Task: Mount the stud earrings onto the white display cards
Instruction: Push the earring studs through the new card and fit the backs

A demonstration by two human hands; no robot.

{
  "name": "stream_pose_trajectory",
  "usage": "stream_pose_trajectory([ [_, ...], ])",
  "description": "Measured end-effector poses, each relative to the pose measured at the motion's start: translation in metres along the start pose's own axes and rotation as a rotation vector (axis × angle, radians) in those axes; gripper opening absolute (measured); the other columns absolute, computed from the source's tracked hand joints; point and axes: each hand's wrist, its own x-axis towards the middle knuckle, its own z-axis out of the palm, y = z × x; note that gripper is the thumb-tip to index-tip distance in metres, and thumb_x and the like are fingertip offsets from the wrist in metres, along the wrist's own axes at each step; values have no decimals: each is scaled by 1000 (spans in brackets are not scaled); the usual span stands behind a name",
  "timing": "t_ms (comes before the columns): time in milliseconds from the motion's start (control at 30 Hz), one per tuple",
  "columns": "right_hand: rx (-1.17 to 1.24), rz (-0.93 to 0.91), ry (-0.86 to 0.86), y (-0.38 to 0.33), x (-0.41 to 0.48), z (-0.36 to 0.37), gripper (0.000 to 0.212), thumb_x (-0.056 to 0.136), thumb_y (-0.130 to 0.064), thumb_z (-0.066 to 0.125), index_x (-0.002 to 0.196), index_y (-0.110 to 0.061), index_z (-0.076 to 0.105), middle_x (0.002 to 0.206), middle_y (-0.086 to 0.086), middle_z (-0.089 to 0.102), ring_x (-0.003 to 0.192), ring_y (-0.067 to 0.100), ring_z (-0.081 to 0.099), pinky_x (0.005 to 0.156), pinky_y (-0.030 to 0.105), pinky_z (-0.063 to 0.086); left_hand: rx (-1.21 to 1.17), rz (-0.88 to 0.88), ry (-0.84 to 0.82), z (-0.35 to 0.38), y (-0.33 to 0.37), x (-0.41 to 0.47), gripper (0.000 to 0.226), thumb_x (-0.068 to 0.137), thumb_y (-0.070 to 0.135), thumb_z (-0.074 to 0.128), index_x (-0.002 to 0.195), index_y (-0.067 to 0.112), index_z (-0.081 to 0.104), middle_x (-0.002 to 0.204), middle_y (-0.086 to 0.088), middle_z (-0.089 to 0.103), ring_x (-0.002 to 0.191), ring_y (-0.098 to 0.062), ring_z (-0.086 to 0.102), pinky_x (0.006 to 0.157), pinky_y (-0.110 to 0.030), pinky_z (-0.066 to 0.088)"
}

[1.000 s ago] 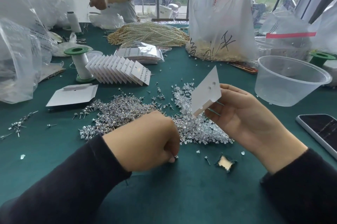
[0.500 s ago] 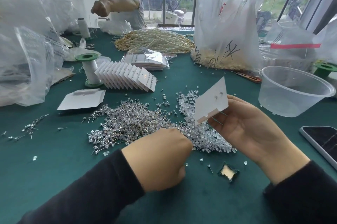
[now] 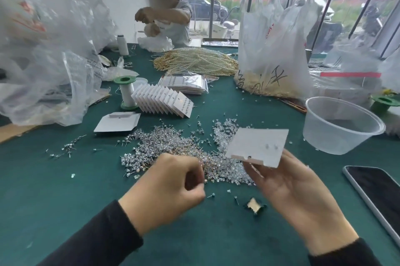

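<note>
My right hand (image 3: 298,192) holds a white display card (image 3: 257,146) by its lower edge, tilted flat above the table, with two small marks near its right side. My left hand (image 3: 171,185) is curled into a fist, fingertips pinched at the near edge of the silver stud earring pile (image 3: 164,146). Whether a stud sits between the fingers is hidden. Clear earring backs (image 3: 225,129) lie heaped just right of the studs. A fanned row of filled cards (image 3: 162,101) stands behind the pile, and a blank card (image 3: 118,121) lies flat to the left.
A clear plastic bowl (image 3: 342,127) stands at the right, a phone (image 3: 378,196) near the right edge. Thread spool (image 3: 127,92), pearl chains (image 3: 194,62) and plastic bags (image 3: 270,49) crowd the back. A person works across the table. A small gold square (image 3: 254,205) lies between my hands.
My right hand turned the card from edge-up to lying flatter. My left hand moved from the bare cloth up to the edge of the stud pile. The view tilted upward.
</note>
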Motion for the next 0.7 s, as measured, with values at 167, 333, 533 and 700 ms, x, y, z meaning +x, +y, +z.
stream_pose_trajectory([
  [167,136,76,83,32,-18,-3,61,51,-9,85,108,1,63,114,23,65,89,30,68,84,41,52,-726,-296,264,20,23,-17,19,70,-4,73,71,14,70,60,-3,69,56,-15,65,56,-23,55],
  [333,93,43,24,29,-22,-3,49,66,-7,68,112,8,60,115,27,62,95,33,66,79,37,56,-881,-235,402,38,44,-2,8,69,5,76,69,12,72,63,-2,71,57,-8,64,56,-16,50],
  [533,105,109,-30,28,-23,-1,69,48,-11,90,108,9,63,114,30,61,104,40,62,75,36,56,-324,-49,465,56,46,14,8,72,17,60,72,25,61,74,11,60,72,-2,55,65,-16,45],
  [700,145,116,-37,27,-23,-3,63,48,-10,90,103,7,66,108,26,66,95,33,67,71,33,56,-173,33,459,61,40,17,7,72,5,60,73,11,63,74,4,60,70,-2,52,64,-11,41],
])
